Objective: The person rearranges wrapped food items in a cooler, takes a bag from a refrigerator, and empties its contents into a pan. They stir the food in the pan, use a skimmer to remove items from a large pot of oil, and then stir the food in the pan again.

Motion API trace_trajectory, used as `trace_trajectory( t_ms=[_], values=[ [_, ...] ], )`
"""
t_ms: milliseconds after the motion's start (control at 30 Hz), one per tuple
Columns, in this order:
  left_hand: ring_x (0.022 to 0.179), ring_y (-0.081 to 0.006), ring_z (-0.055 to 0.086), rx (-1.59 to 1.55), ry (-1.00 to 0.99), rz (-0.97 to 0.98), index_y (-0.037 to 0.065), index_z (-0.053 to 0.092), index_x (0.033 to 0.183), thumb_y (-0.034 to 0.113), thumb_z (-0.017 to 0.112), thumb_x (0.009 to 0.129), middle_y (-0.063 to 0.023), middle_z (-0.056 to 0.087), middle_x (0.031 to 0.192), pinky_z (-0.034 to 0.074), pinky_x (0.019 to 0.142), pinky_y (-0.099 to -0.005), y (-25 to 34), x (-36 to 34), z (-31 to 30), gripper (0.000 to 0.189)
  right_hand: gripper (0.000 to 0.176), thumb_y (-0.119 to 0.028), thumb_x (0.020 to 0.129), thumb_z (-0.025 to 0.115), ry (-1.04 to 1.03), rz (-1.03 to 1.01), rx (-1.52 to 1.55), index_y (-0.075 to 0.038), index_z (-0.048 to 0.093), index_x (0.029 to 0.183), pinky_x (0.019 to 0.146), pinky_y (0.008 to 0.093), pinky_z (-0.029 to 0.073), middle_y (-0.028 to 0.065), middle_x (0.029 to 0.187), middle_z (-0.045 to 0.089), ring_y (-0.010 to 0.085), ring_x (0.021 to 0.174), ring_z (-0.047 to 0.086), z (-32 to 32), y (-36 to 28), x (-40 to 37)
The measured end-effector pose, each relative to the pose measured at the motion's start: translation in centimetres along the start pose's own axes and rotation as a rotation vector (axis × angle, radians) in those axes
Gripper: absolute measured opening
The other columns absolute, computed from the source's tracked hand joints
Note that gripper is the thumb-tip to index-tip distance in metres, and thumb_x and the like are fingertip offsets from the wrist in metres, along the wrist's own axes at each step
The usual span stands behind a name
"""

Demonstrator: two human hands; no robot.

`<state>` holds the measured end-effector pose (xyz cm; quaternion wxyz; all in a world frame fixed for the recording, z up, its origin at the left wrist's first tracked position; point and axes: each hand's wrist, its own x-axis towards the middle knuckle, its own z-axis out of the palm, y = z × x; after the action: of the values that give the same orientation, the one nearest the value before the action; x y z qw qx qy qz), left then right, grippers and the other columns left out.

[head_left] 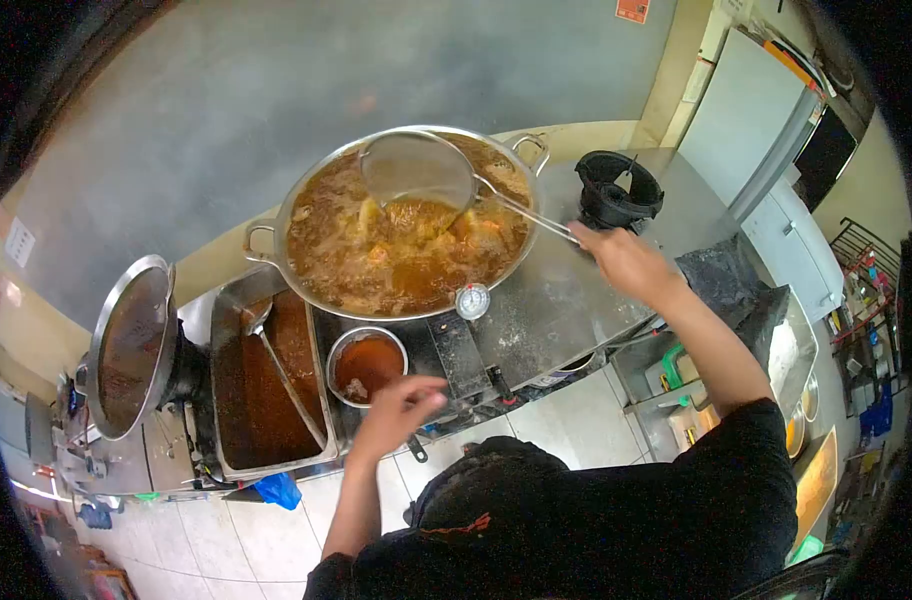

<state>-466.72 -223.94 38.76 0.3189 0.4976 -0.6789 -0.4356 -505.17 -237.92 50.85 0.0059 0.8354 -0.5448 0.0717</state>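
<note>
My right hand (631, 262) is wrapped round the long handle of a wire skimmer (416, 165). The skimmer's round mesh is tilted over a large two-handled pan (286, 262) of bubbling oil, its lower edge near the surface. Pale golden pieces of frying food (376, 253) show in the foam beneath it. A round dial thermometer (472, 301) sits at the pan's front rim. My left hand (398, 410) hovers beside a small metal bowl (404, 365) of reddish-brown liquid, thumb and fingers apart, with nothing visible in it.
Left of the bowl, a rectangular metal tray (326, 452) holds dark brown liquid and a ladle (288, 375). Another wide pan (156, 262) stands tilted at the far left. A black burner (619, 188) stands on the right of the steel counter (566, 320). A white refrigerator (751, 120) stands beyond.
</note>
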Motion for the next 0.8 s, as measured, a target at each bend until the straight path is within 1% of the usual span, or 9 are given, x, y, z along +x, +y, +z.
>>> trace_trajectory(
  t_ms=[133, 233, 300, 333, 433, 533, 633, 733, 800],
  values=[
    [0.114, -0.0202, 0.063, -0.08, -0.349, -0.08, 0.008, 0.067, 0.125, 0.028, 0.064, 0.099, -0.0096, 0.069, 0.121, 0.05, 0.096, -0.0355, -2.2, 0.7, 3.5, 0.033, 0.039, 0.001, 0.089, 0.053, 0.138, -0.145, 0.068, -0.001, 0.057, 0.128, 0.076, 0.0512, 0.053, 0.0279, 0.09, 0.066, 0.0454, 0.084, 0.066, 0.3, 3.8, 3.4],
    [0.111, -0.0198, 0.064, -0.115, -0.424, -0.204, 0.009, 0.065, 0.129, 0.028, 0.061, 0.101, -0.0091, 0.07, 0.121, 0.05, 0.098, -0.0355, -7.1, -3.1, 3.9, 0.034, 0.029, 0.003, 0.086, 0.052, 0.15, -0.139, -0.016, 0.005, 0.061, 0.114, 0.074, 0.0504, 0.055, 0.0303, 0.083, 0.066, 0.0461, 0.082, 0.068, -2.9, 4.3, 5.0],
    [0.109, -0.021, 0.066, -0.063, -0.41, -0.305, 0.014, 0.066, 0.127, 0.029, 0.059, 0.103, -0.0104, 0.07, 0.118, 0.051, 0.092, -0.0343, -9.6, -7.7, 2.9, 0.03, 0.024, 0.004, 0.086, 0.052, 0.142, -0.082, -0.102, 0.006, 0.06, 0.108, 0.075, 0.0493, 0.056, 0.0305, 0.085, 0.067, 0.0465, 0.083, 0.068, -4.6, 4.3, 5.5],
    [0.108, -0.0214, 0.066, -0.031, -0.355, -0.342, 0.014, 0.067, 0.127, 0.028, 0.061, 0.101, -0.0111, 0.07, 0.118, 0.052, 0.091, -0.0345, -11.2, -10.9, 2.6, 0.03, 0.017, 0.0, 0.086, 0.053, 0.06, 0.048, -0.09, 0.007, 0.061, 0.1, 0.076, 0.0492, 0.056, 0.0328, 0.086, 0.066, 0.0482, 0.082, 0.067, -5.8, 3.3, 5.8],
    [0.107, -0.0224, 0.066, -0.011, -0.216, -0.486, 0.015, 0.067, 0.127, 0.027, 0.064, 0.098, -0.0118, 0.07, 0.119, 0.052, 0.09, -0.035, -14.6, -18.5, 3.3, 0.031, 0.016, -0.005, 0.089, 0.053, -0.096, -0.091, -0.187, 0.007, 0.063, 0.091, 0.064, 0.0474, 0.058, 0.029, 0.084, 0.069, 0.0422, 0.076, 0.071, -4.5, 7.1, 8.0],
    [0.107, -0.0231, 0.066, -0.082, -0.112, -0.65, 0.015, 0.068, 0.125, 0.027, 0.065, 0.097, -0.0119, 0.07, 0.118, 0.052, 0.09, -0.0355, -16.7, -23.0, 5.1, 0.031, 0.014, -0.005, 0.089, 0.052, -0.612, 0.372, 0.208, 0.0, 0.065, 0.092, 0.047, 0.0409, 0.049, 0.0162, 0.076, 0.065, 0.0257, 0.058, 0.064, -9.2, 0.8, 8.3],
    [0.106, -0.0238, 0.066, -0.159, -0.042, -0.733, 0.015, 0.068, 0.124, 0.027, 0.066, 0.096, -0.012, 0.07, 0.117, 0.052, 0.09, -0.036, -18.1, -24.4, 6.8, 0.031, 0.018, -0.01, 0.095, 0.052, -0.693, 0.452, 0.417, -0.003, 0.068, 0.101, 0.038, 0.0289, 0.039, 0.0059, 0.073, 0.06, 0.0104, 0.049, 0.052, -8.9, -0.7, 8.2],
    [0.105, -0.0246, 0.066, -0.214, -0.004, -0.763, 0.016, 0.069, 0.123, 0.026, 0.067, 0.094, -0.0121, 0.07, 0.117, 0.052, 0.089, -0.0366, -19.1, -24.3, 8.2, 0.031, 0.021, -0.015, 0.1, 0.053, -0.809, 0.57, 0.622, -0.006, 0.066, 0.114, 0.039, 0.0263, 0.037, 0.004, 0.074, 0.059, 0.0083, 0.049, 0.047, -6.5, 0.0, 8.6],
    [0.105, -0.025, 0.066, -0.241, 0.014, -0.766, 0.016, 0.069, 0.123, 0.026, 0.068, 0.094, -0.0121, 0.07, 0.116, 0.052, 0.089, -0.0369, -19.6, -23.6, 8.8, 0.031, 0.011, -0.014, 0.1, 0.053, -0.782, 0.6, 0.717, -0.005, 0.059, 0.104, 0.038, 0.0256, 0.034, 0.0055, 0.075, 0.058, 0.0076, 0.047, 0.043, -5.1, -1.1, 8.9]
  ],
)
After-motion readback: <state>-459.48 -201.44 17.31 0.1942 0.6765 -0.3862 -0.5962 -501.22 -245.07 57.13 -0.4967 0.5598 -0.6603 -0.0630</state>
